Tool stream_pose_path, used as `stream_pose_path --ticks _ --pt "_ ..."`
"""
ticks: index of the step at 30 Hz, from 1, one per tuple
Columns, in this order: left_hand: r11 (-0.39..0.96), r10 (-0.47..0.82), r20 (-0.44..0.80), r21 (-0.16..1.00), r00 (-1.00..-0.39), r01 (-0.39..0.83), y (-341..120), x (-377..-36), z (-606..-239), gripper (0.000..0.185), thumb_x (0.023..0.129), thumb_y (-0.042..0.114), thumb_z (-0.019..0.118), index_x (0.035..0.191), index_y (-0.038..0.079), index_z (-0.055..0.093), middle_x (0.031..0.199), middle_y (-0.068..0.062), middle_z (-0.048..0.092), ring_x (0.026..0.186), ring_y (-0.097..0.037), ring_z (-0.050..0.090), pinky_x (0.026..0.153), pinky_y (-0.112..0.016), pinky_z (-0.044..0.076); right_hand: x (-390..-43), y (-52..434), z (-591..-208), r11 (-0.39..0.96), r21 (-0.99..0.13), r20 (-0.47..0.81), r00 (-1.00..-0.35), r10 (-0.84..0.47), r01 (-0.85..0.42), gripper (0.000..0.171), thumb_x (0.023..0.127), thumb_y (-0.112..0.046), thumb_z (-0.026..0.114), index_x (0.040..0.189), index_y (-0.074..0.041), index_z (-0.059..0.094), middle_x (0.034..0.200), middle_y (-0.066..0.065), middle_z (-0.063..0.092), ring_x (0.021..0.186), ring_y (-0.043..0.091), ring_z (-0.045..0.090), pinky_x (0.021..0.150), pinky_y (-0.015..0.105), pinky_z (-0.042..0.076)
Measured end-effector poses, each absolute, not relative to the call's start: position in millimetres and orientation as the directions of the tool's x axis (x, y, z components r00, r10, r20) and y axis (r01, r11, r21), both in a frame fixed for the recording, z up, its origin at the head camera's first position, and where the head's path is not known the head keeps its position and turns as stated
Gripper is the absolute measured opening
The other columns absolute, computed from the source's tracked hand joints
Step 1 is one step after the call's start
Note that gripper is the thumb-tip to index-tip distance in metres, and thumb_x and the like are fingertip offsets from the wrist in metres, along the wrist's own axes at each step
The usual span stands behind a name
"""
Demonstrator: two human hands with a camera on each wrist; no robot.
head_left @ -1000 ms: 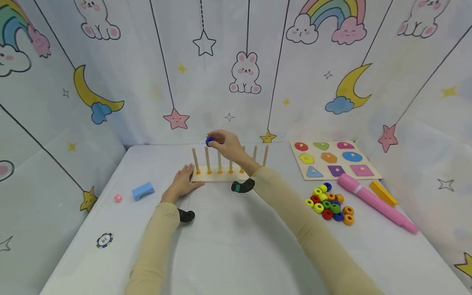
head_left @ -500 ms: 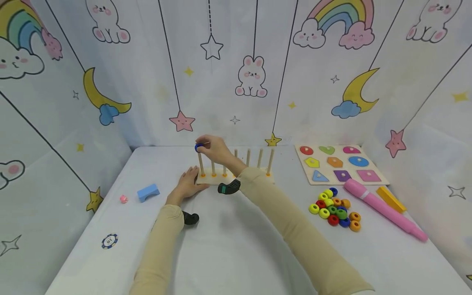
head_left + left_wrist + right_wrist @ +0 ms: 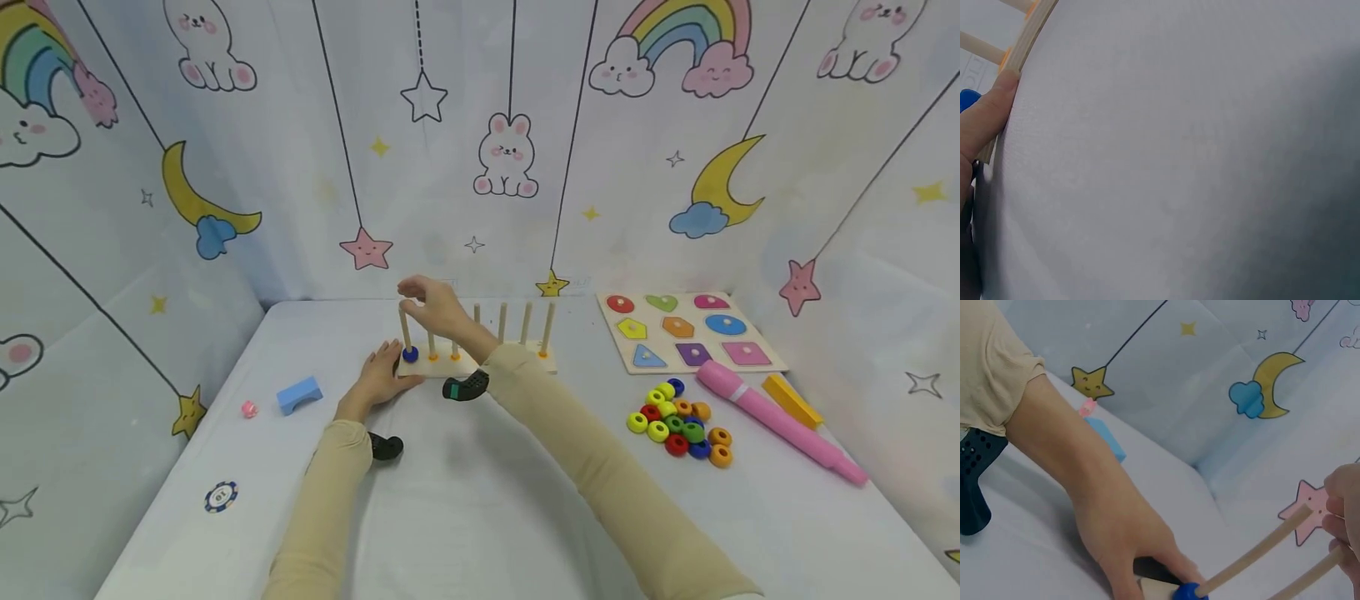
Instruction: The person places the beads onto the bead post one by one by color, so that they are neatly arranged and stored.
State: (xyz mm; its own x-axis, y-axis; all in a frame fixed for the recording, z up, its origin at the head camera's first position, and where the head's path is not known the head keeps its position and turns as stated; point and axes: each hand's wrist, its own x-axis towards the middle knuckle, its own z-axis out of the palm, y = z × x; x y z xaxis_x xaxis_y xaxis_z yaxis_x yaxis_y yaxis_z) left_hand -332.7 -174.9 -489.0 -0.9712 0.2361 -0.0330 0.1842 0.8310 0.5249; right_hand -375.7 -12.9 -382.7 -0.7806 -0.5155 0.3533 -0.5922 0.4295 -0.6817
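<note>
A wooden peg rack (image 3: pixel 517 360) stands at the back middle of the white table. A blue ring (image 3: pixel 409 354) sits at the foot of its leftmost peg (image 3: pixel 405 329); the right wrist view shows that blue ring (image 3: pixel 1188 592) low on the peg (image 3: pixel 1254 559). My right hand (image 3: pixel 426 303) hovers over the left pegs with loose fingers (image 3: pixel 1342 499), holding nothing. My left hand (image 3: pixel 377 377) rests flat against the rack's left end. In the left wrist view a finger (image 3: pixel 985 122) touches the rack's edge (image 3: pixel 1030 37).
Several coloured rings (image 3: pixel 678 421) lie in a pile to the right, before a shape puzzle board (image 3: pixel 686 329). A pink pen-like toy (image 3: pixel 776 421) and a yellow block (image 3: pixel 791 400) lie beside them. At left are a blue arch block (image 3: pixel 298 393), a small pink piece (image 3: pixel 248 409) and a chip (image 3: pixel 221 497).
My right hand carried the blue ring leftward to the leftmost peg's top and let it go. The ring dropped to the rack's base. The left hand stayed at the rack.
</note>
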Motion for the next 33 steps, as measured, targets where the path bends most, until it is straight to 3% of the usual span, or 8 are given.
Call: stream_pose_path --ticks 12,16,26,30,33 --pt "0.831 0.241 -0.014 0.520 -0.971 0.199 -178.7 -333.9 -490.1 0.085 0.087 0.040 0.066 0.145 -0.008 0.026 0.151 -0.026 0.019 0.141 -0.040 0.009 0.114 -0.052 0.003 -367.7 25.6 -370.8 0.290 -0.764 0.450 -0.798 -0.401 -0.576 0.026 0.095 -0.008 0.056 0.120 -0.003 0.059 0.117 0.006 0.064 0.107 0.015 0.060 0.091 0.019 0.046" --pt "0.827 0.239 -0.013 0.527 -0.971 0.197 -176.3 -332.9 -491.6 0.086 0.086 0.039 0.067 0.145 -0.008 0.026 0.151 -0.025 0.019 0.141 -0.038 0.009 0.114 -0.051 0.003 -364.7 48.2 -365.5 0.228 -0.814 0.428 -0.816 -0.389 -0.535 0.028 0.095 -0.008 0.056 0.121 0.001 0.058 0.115 0.007 0.065 0.105 0.014 0.061 0.089 0.022 0.049" --pt "0.811 0.250 0.007 0.545 -0.968 0.213 -174.7 -335.1 -495.7 0.085 0.086 0.039 0.068 0.143 -0.009 0.028 0.151 -0.026 0.020 0.141 -0.039 0.009 0.114 -0.051 0.003 -357.3 127.7 -357.9 0.044 -0.924 0.323 -0.840 -0.437 -0.379 0.027 0.095 -0.010 0.057 0.118 0.005 0.057 0.116 0.023 0.060 0.108 0.034 0.059 0.093 0.035 0.049" --pt "0.805 0.250 0.018 0.552 -0.968 0.219 -175.2 -335.4 -494.1 0.084 0.086 0.038 0.069 0.143 -0.009 0.028 0.150 -0.027 0.020 0.141 -0.039 0.009 0.114 -0.051 0.003 -352.9 162.5 -366.6 -0.025 -0.942 0.317 -0.860 -0.401 -0.335 0.030 0.095 -0.008 0.057 0.119 0.009 0.055 0.117 0.025 0.059 0.108 0.033 0.059 0.093 0.040 0.048" --pt "0.808 0.251 0.011 0.549 -0.968 0.216 -176.5 -334.3 -495.1 0.084 0.086 0.037 0.069 0.143 -0.009 0.028 0.150 -0.028 0.020 0.140 -0.040 0.009 0.113 -0.052 0.002 -348.3 189.9 -381.9 0.000 -0.946 0.303 -0.882 -0.361 -0.325 0.031 0.096 -0.010 0.056 0.121 0.008 0.054 0.119 0.026 0.058 0.107 0.030 0.061 0.093 0.039 0.048"
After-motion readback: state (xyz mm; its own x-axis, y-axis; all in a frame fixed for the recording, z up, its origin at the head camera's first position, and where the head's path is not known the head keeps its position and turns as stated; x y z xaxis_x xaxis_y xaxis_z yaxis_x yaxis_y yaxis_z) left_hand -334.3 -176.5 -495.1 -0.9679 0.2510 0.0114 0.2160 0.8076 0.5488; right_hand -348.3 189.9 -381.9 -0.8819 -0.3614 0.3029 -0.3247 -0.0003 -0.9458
